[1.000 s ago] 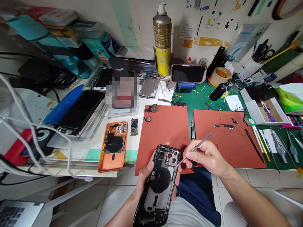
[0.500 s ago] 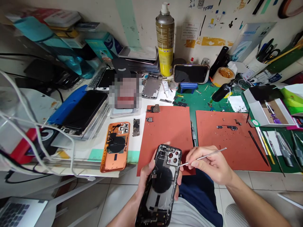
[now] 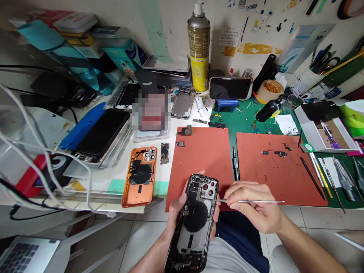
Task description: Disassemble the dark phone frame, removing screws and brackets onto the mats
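Observation:
My left hand (image 3: 176, 208) is wrapped round an opened black phone housing (image 3: 196, 216), its inside facing up and its camera cutouts at the top right. Pinched in the fingers of my right hand (image 3: 253, 204) is a thin metal tool (image 3: 264, 201), lying nearly level. The tool's tip touches or is very near the housing's right edge, just below the cutouts. An orange phone housing (image 3: 139, 176) lies to the left on the white surface, with a small circuit board (image 3: 164, 153) beside it.
Two red mats (image 3: 201, 155) (image 3: 273, 167) carry small parts; a screwdriver (image 3: 235, 163) lies between them. Tweezers (image 3: 331, 182) and other tools lie at the right. A spray can (image 3: 199, 49) and a propped phone (image 3: 230, 88) stand behind. White cables (image 3: 88, 178) hang at the left.
My right hand has moved slightly right and down, and the tool has swung from slanting upward to nearly level. The black housing has hardly moved in my left hand.

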### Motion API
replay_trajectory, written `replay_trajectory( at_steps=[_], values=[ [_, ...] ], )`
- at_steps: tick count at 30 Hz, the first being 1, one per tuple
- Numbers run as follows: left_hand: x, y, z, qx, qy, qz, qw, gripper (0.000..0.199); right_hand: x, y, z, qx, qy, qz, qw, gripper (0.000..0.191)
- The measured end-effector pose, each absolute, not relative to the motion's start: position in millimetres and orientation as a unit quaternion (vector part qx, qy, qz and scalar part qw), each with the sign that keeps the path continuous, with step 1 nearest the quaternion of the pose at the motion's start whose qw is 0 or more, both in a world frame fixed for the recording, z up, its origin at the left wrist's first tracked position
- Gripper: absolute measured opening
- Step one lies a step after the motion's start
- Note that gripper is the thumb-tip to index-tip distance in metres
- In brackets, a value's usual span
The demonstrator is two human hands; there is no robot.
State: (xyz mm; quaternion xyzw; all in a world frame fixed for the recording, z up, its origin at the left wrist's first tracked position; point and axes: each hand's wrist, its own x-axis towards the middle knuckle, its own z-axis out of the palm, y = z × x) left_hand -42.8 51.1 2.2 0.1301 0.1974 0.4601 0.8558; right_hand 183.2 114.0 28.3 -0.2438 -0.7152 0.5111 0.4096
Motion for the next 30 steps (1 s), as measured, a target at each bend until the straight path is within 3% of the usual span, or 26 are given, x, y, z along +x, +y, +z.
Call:
replay_trajectory(
  at_steps=[17,30],
  values=[
    [-35.4,49.0,7.8,0.108,0.247,0.482,0.834,0.080,174.6,90.3,42.8,-0.305,-0.734,0.415,0.443,0.024],
    [-36.9,50.7,6.8,0.069,0.227,0.486,0.841,0.077,176.5,85.7,23.6,-0.296,-0.667,0.504,0.462,0.030]
  ],
)
